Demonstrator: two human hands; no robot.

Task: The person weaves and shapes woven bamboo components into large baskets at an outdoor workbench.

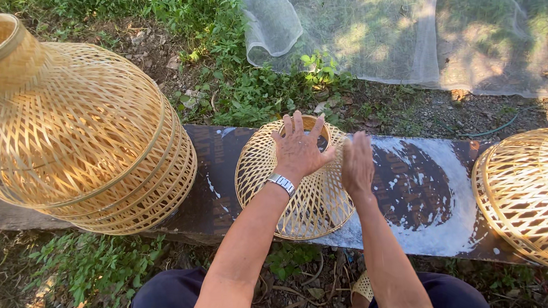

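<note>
White mesh netting spread over grass at twelve to two o'clock — the largest item in view. Stack of tall woven bamboo dome baskets at nine to ten o'clock, nested, narrow necks uppermost, resting on the left end of a dark board streaked with white, which lies across the ground from nine to three o'clock. Shallow woven basket, at three o'clock, on the board's right end, weave looking complete. Small woven bamboo dome at centre, standing on the board, open round neck at top; body weave appears closed, so judged largely finished, with any remaining work at neck or rim not discernible. Left hand — fingers spread wide, palm flat on the dome's top by the neck, gripping nothing. Right hand blurred, edge-on just beside the dome's right flank; grip cannot be told. Wristwatch on the left wrist.
</note>
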